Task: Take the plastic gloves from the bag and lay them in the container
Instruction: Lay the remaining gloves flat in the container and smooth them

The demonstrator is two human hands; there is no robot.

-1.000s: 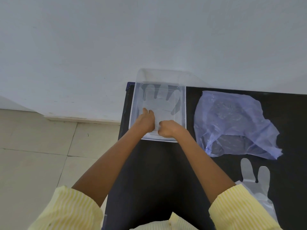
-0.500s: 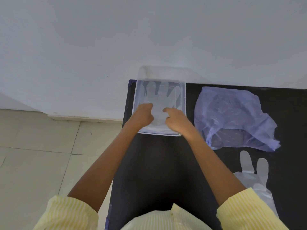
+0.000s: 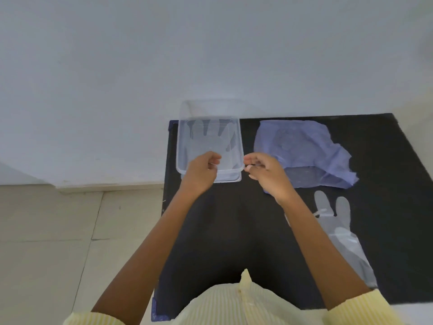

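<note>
Both bare forearms are extended forward toward twelve o'clock from yellow striped sleeves, the left hand (image 3: 202, 173) being held loosely curled with fingers bent inward, while the right hand (image 3: 267, 175), at its three o'clock, is held half-curled, empty.

The right arm (image 3: 328, 242) hides part of the glove on the table (image 3: 344, 235).

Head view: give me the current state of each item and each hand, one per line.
container: open, no lid on, one glove inside
glove in container: lying flat, fingers toward the wall
bag: crumpled, lying on the table
glove on table: flat, outside the container
left hand: curled, over the container's near edge
right hand: loosely curled, empty
</note>
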